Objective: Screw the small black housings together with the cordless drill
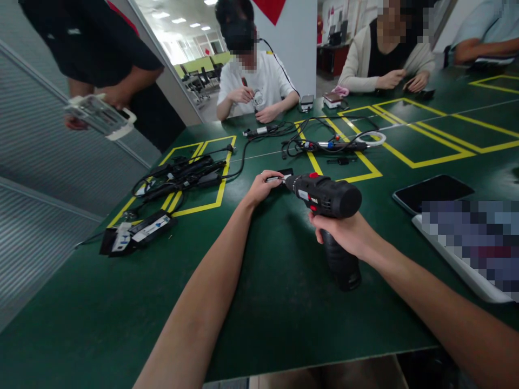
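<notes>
Here, drill [324, 194] in right hand [344, 232]

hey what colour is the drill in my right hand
The drill is mostly black with red accents, seen in the head view.

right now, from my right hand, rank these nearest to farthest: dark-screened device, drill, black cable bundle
1. Drill: gripped in the right hand.
2. Dark-screened device: ahead and to the hand's right.
3. Black cable bundle: well off to the left.
</notes>
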`<state>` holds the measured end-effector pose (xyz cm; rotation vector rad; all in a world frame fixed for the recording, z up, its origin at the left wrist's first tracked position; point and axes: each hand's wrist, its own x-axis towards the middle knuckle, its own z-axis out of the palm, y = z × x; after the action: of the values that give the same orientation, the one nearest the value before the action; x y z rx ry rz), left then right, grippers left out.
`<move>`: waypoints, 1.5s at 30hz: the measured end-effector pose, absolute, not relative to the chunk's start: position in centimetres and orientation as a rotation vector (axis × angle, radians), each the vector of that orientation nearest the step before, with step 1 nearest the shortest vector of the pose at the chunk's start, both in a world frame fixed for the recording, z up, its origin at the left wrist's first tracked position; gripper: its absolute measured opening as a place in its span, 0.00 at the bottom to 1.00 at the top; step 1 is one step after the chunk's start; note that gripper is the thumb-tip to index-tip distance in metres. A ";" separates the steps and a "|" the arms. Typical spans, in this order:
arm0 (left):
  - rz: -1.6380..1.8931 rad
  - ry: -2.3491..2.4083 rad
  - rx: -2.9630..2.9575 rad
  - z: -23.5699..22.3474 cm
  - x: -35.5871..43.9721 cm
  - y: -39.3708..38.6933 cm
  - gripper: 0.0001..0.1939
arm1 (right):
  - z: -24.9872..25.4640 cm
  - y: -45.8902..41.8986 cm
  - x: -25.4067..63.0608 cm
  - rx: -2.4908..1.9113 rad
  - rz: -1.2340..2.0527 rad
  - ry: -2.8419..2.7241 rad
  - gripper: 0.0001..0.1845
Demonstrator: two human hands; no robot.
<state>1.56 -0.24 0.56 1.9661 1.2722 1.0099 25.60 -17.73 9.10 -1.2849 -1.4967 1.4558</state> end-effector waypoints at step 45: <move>0.970 1.283 2.126 0.3 1.3 0.3 0.17 | 9.0 -17.7 24.9 -1.351 1.382 -1.588 0.05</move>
<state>1.26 0.35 0.28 2.1264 1.2827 0.9695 24.92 -17.70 8.99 -1.3509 -1.5880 1.3822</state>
